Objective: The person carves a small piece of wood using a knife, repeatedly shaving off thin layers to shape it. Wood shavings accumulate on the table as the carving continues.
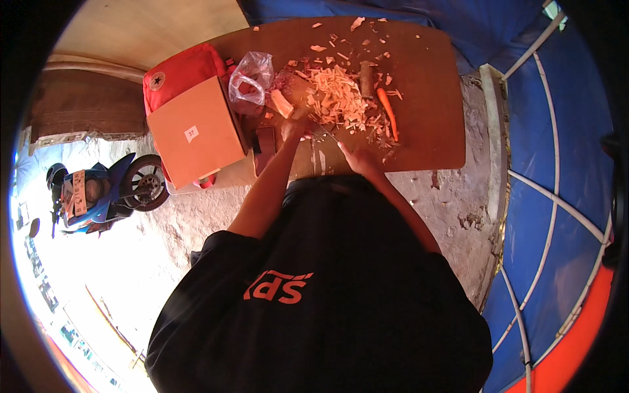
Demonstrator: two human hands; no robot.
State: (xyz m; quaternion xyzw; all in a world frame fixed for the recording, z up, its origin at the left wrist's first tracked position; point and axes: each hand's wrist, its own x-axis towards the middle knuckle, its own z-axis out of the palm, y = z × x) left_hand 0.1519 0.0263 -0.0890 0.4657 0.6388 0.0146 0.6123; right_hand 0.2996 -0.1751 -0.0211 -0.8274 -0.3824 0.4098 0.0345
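My left hand (297, 125) is closed around the lower end of a pale wooden piece (282, 103) that sticks out toward the upper left, on a brown wooden table (432, 98). My right hand (358, 159) is just right of it near the table's front edge, gripping a thin knife (329, 136) whose blade points toward the left hand. A heap of pale wood shavings (337, 98) lies right behind both hands. My forearms come up from a black shirt that fills the lower frame.
An orange-handled tool (388, 112) and a brown cylinder (367, 78) lie among the shavings. To the left are a clear plastic bag (252, 80), a dark phone (265, 148), a cardboard box (196, 131) and a red bag (183, 69). A motorbike (105, 190) stands at far left, blue tarpaulin (557, 164) at right.
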